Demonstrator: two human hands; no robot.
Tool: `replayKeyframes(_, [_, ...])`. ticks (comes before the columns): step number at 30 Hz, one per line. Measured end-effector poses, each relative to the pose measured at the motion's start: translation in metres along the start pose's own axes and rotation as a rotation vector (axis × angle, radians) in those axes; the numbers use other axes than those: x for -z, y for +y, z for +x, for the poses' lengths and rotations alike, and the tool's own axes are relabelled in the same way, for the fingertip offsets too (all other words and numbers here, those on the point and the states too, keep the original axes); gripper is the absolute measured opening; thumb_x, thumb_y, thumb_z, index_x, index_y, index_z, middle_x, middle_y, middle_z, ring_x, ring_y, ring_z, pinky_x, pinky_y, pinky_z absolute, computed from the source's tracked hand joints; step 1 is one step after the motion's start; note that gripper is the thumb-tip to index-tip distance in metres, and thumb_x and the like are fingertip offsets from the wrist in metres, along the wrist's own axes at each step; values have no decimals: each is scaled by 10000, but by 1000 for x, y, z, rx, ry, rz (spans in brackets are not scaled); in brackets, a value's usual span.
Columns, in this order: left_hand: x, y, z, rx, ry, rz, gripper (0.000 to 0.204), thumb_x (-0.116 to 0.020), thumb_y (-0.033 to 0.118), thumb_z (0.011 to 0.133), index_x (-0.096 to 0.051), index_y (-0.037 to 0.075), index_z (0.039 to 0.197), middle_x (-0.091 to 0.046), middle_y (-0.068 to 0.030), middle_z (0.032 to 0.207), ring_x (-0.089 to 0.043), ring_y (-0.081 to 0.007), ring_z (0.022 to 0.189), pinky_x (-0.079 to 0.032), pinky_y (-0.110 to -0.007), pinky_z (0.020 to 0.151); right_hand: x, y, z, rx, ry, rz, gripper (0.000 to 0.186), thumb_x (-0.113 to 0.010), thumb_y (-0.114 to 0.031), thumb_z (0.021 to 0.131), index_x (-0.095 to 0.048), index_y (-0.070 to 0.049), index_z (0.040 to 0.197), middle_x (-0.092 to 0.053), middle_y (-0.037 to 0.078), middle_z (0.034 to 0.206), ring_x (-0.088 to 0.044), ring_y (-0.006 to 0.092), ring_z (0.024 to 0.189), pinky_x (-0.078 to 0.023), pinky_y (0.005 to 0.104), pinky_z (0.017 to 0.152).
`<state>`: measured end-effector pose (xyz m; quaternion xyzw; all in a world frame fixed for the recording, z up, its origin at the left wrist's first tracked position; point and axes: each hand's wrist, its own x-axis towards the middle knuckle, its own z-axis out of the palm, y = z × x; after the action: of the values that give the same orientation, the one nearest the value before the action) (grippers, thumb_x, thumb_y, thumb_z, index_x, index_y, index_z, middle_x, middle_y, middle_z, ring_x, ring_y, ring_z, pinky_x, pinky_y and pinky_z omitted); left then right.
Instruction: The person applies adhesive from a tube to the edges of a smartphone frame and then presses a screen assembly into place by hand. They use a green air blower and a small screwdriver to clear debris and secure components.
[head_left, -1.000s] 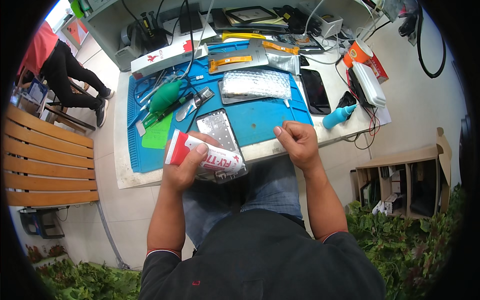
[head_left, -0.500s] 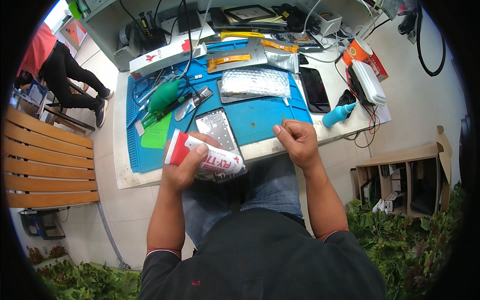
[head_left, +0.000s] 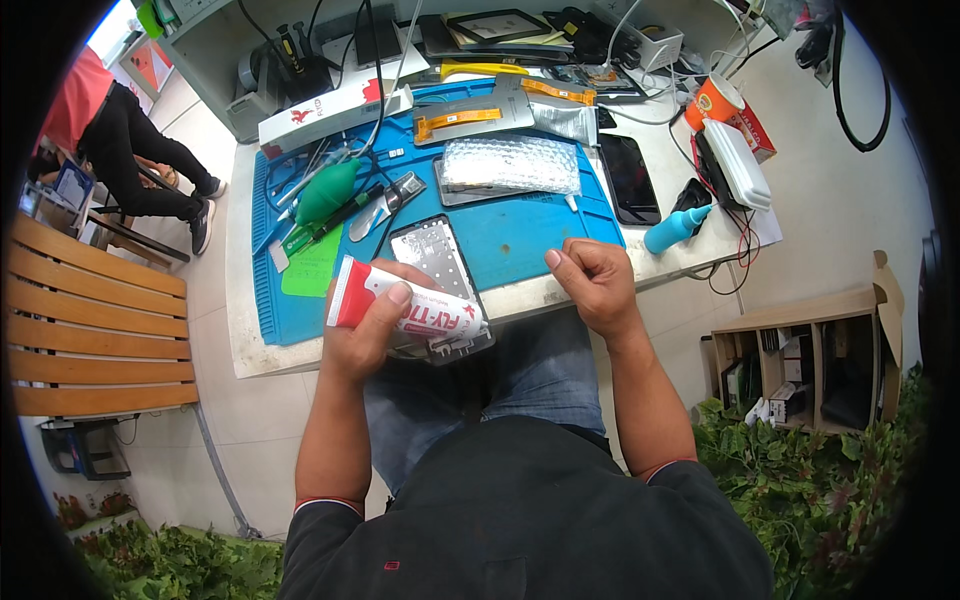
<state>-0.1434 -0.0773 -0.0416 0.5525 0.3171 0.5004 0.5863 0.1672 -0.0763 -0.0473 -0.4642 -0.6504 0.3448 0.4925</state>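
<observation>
My left hand (head_left: 362, 325) is wrapped round a red-and-white squeeze tube (head_left: 440, 309), thumb on top, with the narrow end toward the right. Beneath the tube lies a dark-edged phone frame (head_left: 428, 250) with a silvery, dotted inner face. Its near end reaches past the table's front edge, and the tube covers part of it. To the right, my right hand (head_left: 597, 285) is curled into a fist just in front of the table edge, thumb against the fingers. Whatever it may hold is hidden.
On the blue mat (head_left: 520, 235) lie a green air blower (head_left: 326, 192), a bubble-wrapped pack (head_left: 510, 165) and grey parts with orange flex cables (head_left: 458, 124). A black phone (head_left: 629, 180) and a light-blue bottle (head_left: 678, 229) stand right. Another person (head_left: 140, 150) is at the far left.
The tube has tilted slightly in my left hand, and its narrow tip now shows at the phone frame's right edge. My right hand has stayed in place.
</observation>
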Motion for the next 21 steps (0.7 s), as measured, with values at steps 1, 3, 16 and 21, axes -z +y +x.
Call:
replayKeyframes(1, [0, 0, 0, 2, 0, -5, 249, -592, 133, 1051, -717, -69, 1128, -782, -206, 1042, -772, -254, 941, -626, -376, 865, 0, 0, 0, 2, 1, 0, 505, -691, -11, 1014, -350, -41, 642, -370, -9, 619, -305, 87, 594, -252, 329, 551])
replayKeyframes(3, [0, -1, 0, 11, -2, -16, 250, -593, 134, 1051, -717, -69, 1127, -782, -207, 1043, -773, -255, 940, -626, -377, 867, 0, 0, 0, -5, 2, 0, 505, -690, -10, 1014, -349, -41, 643, -367, -9, 620, -304, 87, 595, -252, 328, 552])
replayKeyframes(16, [0, -1, -2, 30, -10, -15, 269, -612, 168, 1049, -720, -64, 1131, -792, -210, 1041, -781, -256, 938, -626, -376, 872, 0, 1, 0, 2, 5, 4, 510, -687, -1, 1015, -337, -46, 647, -355, -15, 623, -296, 85, 597, -249, 327, 551])
replayKeyframes(21, [0, 1, -2, 30, -14, -18, 274, -612, 175, 1050, -718, -63, 1134, -790, -212, 1049, -781, -260, 943, -627, -379, 873, 0, 2, 0, -8, 15, 22, 491, -735, -43, 997, -399, -10, 639, -371, 10, 600, -311, 102, 577, -259, 348, 542])
